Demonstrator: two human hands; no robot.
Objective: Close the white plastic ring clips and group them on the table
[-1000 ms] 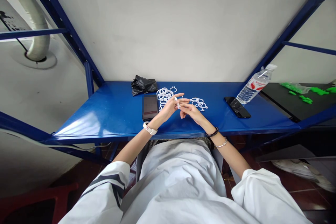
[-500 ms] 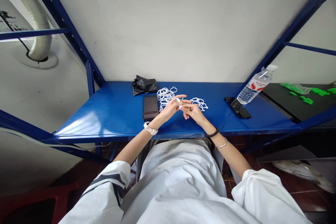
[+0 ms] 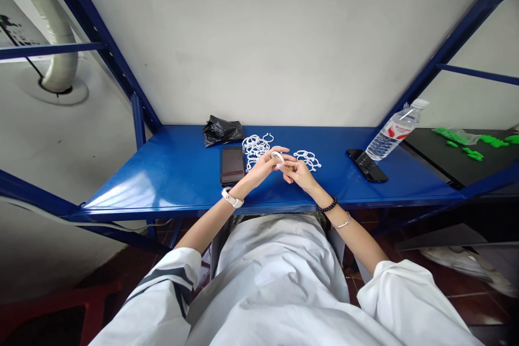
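Between my hands is a white plastic ring (image 3: 278, 157), raised a little above the blue table. My left hand (image 3: 263, 166) pinches it from the left, fingers closed around its side. From the right, my right hand (image 3: 299, 172) grips its lower edge with the fingertips; part of the ring is hidden by fingers. A pile of similar white rings (image 3: 256, 144) lies just behind my left hand. Beyond my right hand rests a smaller group of white rings (image 3: 308, 161).
A dark flat device (image 3: 232, 165) lies left of the ring pile, a crumpled black plastic bag (image 3: 222, 131) behind it. A phone (image 3: 368, 166) and a water bottle (image 3: 392, 132) are at the right of the blue table (image 3: 162, 173). Green pieces (image 3: 492, 141) lie on a black surface farther right.
The ring in my fingers has turned from nearly edge-on so that its round opening shows. Both hands have stayed almost in place.
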